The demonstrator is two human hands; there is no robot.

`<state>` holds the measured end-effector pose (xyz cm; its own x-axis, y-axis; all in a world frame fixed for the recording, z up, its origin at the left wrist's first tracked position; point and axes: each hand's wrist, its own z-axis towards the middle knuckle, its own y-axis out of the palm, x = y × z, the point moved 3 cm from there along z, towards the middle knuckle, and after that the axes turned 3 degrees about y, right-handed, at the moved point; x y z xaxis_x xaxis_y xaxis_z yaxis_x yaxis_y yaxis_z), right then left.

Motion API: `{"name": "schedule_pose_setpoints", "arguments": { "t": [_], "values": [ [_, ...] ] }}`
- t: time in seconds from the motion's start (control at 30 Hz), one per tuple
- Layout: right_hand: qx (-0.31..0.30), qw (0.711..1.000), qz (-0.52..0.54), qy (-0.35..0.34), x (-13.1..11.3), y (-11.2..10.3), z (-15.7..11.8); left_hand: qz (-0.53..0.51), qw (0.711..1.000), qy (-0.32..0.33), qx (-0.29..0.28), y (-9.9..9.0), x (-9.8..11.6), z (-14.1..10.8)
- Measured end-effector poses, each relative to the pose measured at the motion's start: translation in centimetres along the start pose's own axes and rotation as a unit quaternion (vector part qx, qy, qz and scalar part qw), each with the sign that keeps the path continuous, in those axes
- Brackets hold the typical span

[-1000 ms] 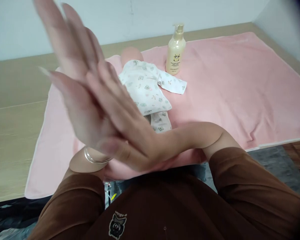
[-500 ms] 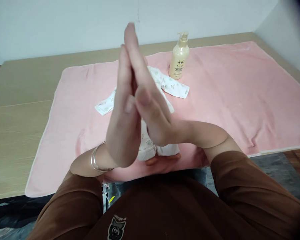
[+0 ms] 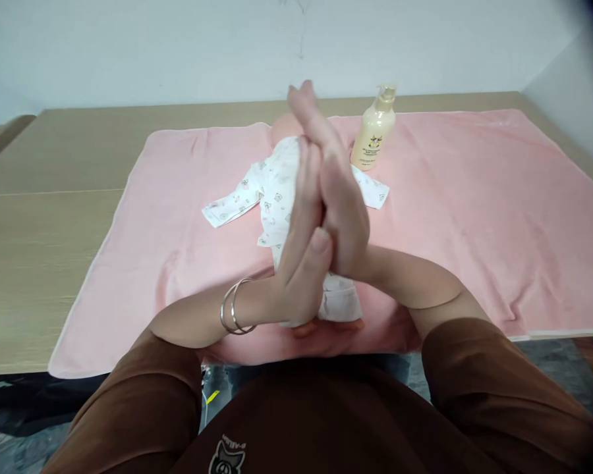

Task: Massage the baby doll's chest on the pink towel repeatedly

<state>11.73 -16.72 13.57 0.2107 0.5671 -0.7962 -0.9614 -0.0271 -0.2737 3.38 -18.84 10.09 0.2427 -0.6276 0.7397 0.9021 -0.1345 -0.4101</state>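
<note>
My left hand [image 3: 304, 263], with two thin silver bangles [image 3: 234, 306] at its wrist, is pressed palm to palm against my right hand [image 3: 343, 204]. Both have their fingers stretched out, and the right reaches higher than the left. No object shows between the palms. Beneath them a baby doll [image 3: 277, 197] lies on its back in a white printed outfit. The hands hide much of its body; part of its head [image 3: 282, 128], its sleeves and its orange-toned feet [image 3: 304, 329] show.
A cream pump bottle [image 3: 373, 135] stands behind the doll's sleeve on the right. Under everything spreads a pink blanket [image 3: 449, 217] with wrinkles at its right. The wooden table [image 3: 44, 250] shows at the left and along the back, against a pale wall [image 3: 178, 52].
The right palm has slid up and the left down against each other. The view has shifted, so more of the doll's torso and head shows.
</note>
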Motion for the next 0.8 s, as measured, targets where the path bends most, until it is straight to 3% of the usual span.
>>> {"name": "schedule_pose_setpoints", "arguments": {
  "t": [0.1,0.13,0.2,0.27,0.37,0.43,0.6,0.73,0.8],
  "values": [
    [0.098,0.99,-0.002,0.106,3.9,-0.7,3.3,-0.041,0.999,0.024,0.022,-0.2,-3.1,2.8],
    [0.093,0.987,-0.011,0.132,5.6,-0.8,4.3,-0.056,0.997,-0.007,0.059,-0.7,-5.0,4.0],
    [0.053,0.976,-0.139,0.16,9.0,-0.8,6.0,-0.009,0.989,-0.043,0.144,-2.1,-9.2,6.4],
    [-0.001,0.962,-0.245,0.118,11.5,-0.4,6.8,0.035,0.979,-0.075,0.188,-3.4,-13.7,8.3],
    [-0.085,0.942,-0.322,0.035,13.5,1.0,6.6,0.061,0.982,-0.077,0.162,-4.0,-19.3,9.7],
    [-0.124,0.932,-0.341,0.005,14.1,1.7,6.4,0.063,0.983,-0.076,0.154,-3.8,-21.7,9.7],
    [-0.145,0.92,-0.361,0.042,16.9,0.4,7.8,0.071,0.984,-0.069,0.15,-2.4,-23.6,8.9],
    [-0.06,0.897,-0.409,0.158,18.6,-1.0,7.7,0.08,0.981,-0.069,0.164,-2.0,-23.4,8.6],
    [-0.037,0.887,-0.431,0.161,17.8,-0.2,6.7,0.078,0.979,-0.07,0.172,-2.1,-23.4,8.5]
  ]
}}
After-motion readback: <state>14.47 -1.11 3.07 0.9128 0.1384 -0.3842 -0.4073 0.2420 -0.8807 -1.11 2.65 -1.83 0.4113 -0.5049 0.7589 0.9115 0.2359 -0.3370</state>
